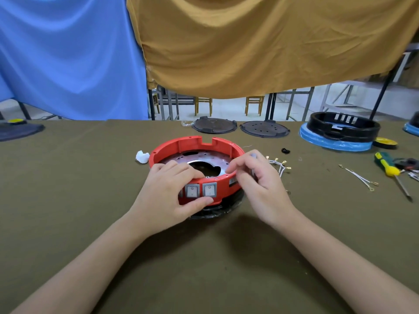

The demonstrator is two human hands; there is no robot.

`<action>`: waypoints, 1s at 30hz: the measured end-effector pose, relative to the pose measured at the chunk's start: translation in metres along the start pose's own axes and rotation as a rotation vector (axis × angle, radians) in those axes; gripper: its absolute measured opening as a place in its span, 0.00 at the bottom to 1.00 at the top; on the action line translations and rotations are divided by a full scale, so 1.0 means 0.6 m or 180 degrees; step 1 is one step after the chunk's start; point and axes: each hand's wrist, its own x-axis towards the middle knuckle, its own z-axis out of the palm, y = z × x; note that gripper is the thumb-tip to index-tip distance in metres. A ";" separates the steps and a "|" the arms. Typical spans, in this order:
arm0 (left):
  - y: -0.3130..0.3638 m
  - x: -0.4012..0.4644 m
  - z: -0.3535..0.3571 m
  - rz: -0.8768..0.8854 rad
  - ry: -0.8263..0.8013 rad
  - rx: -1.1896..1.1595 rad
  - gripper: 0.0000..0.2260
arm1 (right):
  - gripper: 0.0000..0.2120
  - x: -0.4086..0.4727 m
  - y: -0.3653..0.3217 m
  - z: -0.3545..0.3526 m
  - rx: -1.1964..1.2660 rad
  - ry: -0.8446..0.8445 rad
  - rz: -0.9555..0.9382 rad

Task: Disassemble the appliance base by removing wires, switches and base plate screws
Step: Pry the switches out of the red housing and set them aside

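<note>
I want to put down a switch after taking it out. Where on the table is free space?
The green cloth left of the red base, beyond the white scrap, is bare, and so is the wide strip nearest you, around your forearms. The right side is crowded: loose wires, a screwdriver, and the black ring.

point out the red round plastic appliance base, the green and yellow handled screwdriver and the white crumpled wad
red round plastic appliance base (pixel 179 145): head view, on its far rim wall
green and yellow handled screwdriver (pixel 385 164): head view, on the handle
white crumpled wad (pixel 142 156): head view, on its middle
</note>
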 end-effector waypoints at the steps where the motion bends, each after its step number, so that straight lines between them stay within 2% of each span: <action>1: 0.000 0.000 0.000 -0.0018 -0.0010 -0.0016 0.20 | 0.08 -0.002 -0.003 0.001 -0.0070 -0.0094 -0.0098; 3: 0.000 0.002 0.001 -0.0053 -0.0013 -0.0024 0.19 | 0.03 -0.005 -0.006 0.003 -0.0363 -0.0364 -0.0258; 6: 0.000 0.003 0.001 -0.0090 0.0018 -0.0058 0.18 | 0.09 -0.006 -0.006 0.010 -0.0835 -0.0501 -0.0385; 9: -0.001 0.003 0.003 -0.0083 0.0030 -0.0058 0.18 | 0.08 -0.008 -0.005 0.012 -0.0996 -0.0380 -0.0534; 18: -0.005 0.001 -0.006 0.0004 -0.0115 -0.0254 0.16 | 0.08 -0.006 -0.007 0.015 -0.0941 -0.0479 -0.0306; 22: -0.014 -0.001 -0.017 -0.0124 -0.0116 -0.0568 0.21 | 0.09 -0.010 -0.010 0.016 -0.0934 -0.0528 -0.0302; 27: -0.027 -0.002 -0.025 -0.0129 -0.0314 -0.0340 0.23 | 0.19 -0.005 -0.010 0.006 -0.1030 -0.0523 -0.0286; 30: -0.038 -0.002 -0.027 -0.0291 -0.0376 -0.0425 0.23 | 0.13 0.002 -0.003 0.006 -0.1200 -0.0585 -0.0170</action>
